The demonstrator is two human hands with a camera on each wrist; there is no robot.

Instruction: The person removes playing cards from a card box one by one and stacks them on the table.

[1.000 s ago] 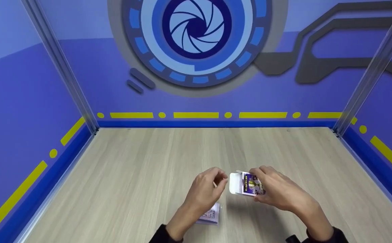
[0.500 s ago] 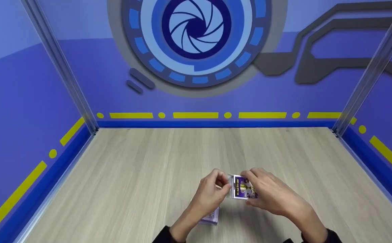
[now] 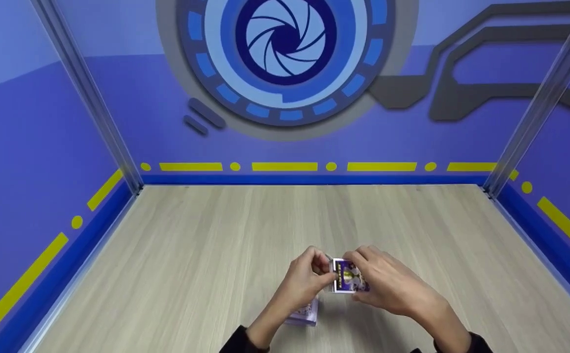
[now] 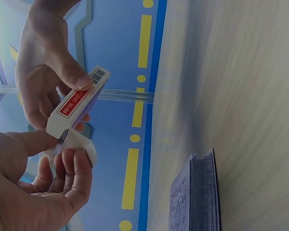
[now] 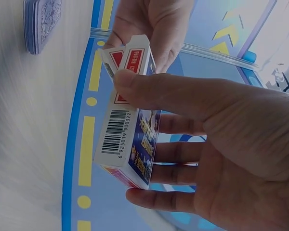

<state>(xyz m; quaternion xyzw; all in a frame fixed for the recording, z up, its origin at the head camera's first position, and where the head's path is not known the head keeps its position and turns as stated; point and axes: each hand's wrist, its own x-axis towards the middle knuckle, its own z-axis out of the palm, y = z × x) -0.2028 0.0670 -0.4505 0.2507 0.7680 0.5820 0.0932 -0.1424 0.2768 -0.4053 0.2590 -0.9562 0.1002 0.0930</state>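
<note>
My right hand grips a small playing card box above the table, thumb on one narrow side and fingers on the other. The box has a purple printed face, white and red edges, and a barcode on its side in the right wrist view. At the box's open end, my left hand pinches the end flap, which its curled fingers partly cover; in the left wrist view the flap shows pale. A deck of playing cards lies on the table below my left forearm, partly hidden in the head view.
The wooden tabletop is bounded by a blue printed wall at the back and more panels at both sides. Metal posts stand in the back corners.
My right hand has brought the box left and slightly down to my left hand. The white flap, which stuck out freely before, is now in my left fingers. The deck has stayed put.
</note>
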